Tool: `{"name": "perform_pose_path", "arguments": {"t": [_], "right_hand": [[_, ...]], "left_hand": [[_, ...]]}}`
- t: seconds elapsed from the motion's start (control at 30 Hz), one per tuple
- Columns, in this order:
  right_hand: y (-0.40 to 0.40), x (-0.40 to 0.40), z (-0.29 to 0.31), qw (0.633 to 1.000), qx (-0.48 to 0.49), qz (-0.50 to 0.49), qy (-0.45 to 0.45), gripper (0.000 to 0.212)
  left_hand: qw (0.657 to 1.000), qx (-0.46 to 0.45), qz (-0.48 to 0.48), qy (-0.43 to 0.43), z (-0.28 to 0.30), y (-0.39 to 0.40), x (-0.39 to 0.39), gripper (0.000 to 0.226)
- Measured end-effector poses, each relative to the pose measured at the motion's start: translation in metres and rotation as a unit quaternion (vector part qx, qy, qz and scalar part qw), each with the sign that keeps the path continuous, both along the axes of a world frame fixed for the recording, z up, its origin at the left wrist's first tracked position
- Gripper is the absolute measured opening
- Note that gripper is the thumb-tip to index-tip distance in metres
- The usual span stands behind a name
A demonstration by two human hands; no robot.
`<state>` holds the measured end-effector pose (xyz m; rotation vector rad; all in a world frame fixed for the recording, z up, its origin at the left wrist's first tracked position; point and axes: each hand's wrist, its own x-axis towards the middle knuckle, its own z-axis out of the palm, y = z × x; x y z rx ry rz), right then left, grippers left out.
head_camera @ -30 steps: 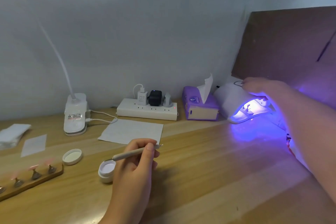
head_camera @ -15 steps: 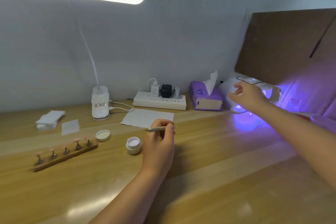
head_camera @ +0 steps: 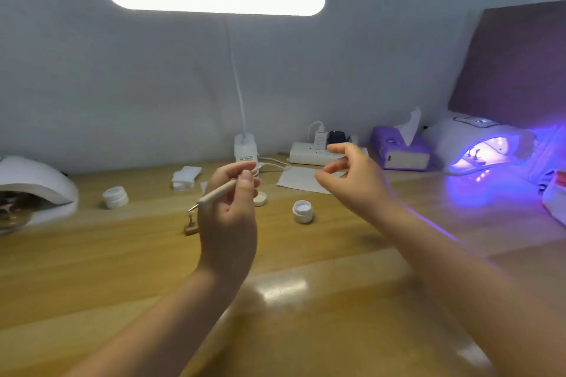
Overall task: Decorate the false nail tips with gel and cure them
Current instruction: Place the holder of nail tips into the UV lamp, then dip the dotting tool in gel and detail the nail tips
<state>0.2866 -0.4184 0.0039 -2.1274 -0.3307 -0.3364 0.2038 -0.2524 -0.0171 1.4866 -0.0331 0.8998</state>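
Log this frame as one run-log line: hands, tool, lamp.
left hand: grips dotting tool | right hand: empty, fingers loosely curled, above desk | right curing lamp: lit, nail stands inside | gel jar: open

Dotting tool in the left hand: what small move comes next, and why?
Probably lower the dotting tool, held in the left hand, into the open gel jar to load its tip. The lit curing lamp is already running, and the right hand hovers empty.
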Motion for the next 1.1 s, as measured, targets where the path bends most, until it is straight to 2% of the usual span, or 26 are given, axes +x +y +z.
{"name": "perform_pose_path", "arguments": {"t": [0.1, 0.2, 0.3, 0.4, 0.5, 0.67, 0.8, 0.97, 1.1], "right_hand": [[0.040, -0.021, -0.008, 0.998, 0.008, 0.058, 0.032, 0.048], [0.069, -0.031, -0.024, 0.991, -0.056, 0.093, 0.081, 0.058], [0.087, -0.032, -0.038, 0.981, -0.098, 0.104, 0.131, 0.065], [0.098, -0.027, -0.044, 0.971, -0.060, 0.141, 0.184, 0.072], [0.102, -0.021, -0.048, 0.972, -0.062, 0.132, 0.185, 0.078], [0.110, -0.013, -0.053, 0.966, -0.137, 0.127, 0.176, 0.084], [0.108, -0.012, -0.053, 0.965, -0.135, 0.136, 0.181, 0.088], [0.104, -0.017, -0.051, 0.969, -0.106, 0.142, 0.172, 0.088], [0.096, -0.027, -0.049, 0.972, -0.100, 0.135, 0.165, 0.075]], "left_hand": [[0.998, 0.006, 0.052, 0.017, 0.000, 0.055, -0.018, 0.019], [0.995, -0.013, 0.089, 0.054, -0.007, 0.093, -0.025, 0.020], [0.988, -0.076, 0.098, 0.091, -0.019, 0.106, -0.020, 0.020], [0.971, -0.190, 0.078, 0.125, -0.026, 0.110, -0.011, 0.021], [0.961, -0.230, 0.043, 0.145, -0.029, 0.116, -0.006, 0.021], [0.966, -0.211, -0.003, 0.147, -0.031, 0.119, -0.002, 0.019], [0.971, -0.181, -0.034, 0.151, -0.031, 0.114, -0.003, 0.019], [0.979, -0.144, -0.027, 0.141, -0.031, 0.108, -0.009, 0.020], [0.981, -0.136, -0.011, 0.134, -0.032, 0.101, -0.019, 0.021]]}}
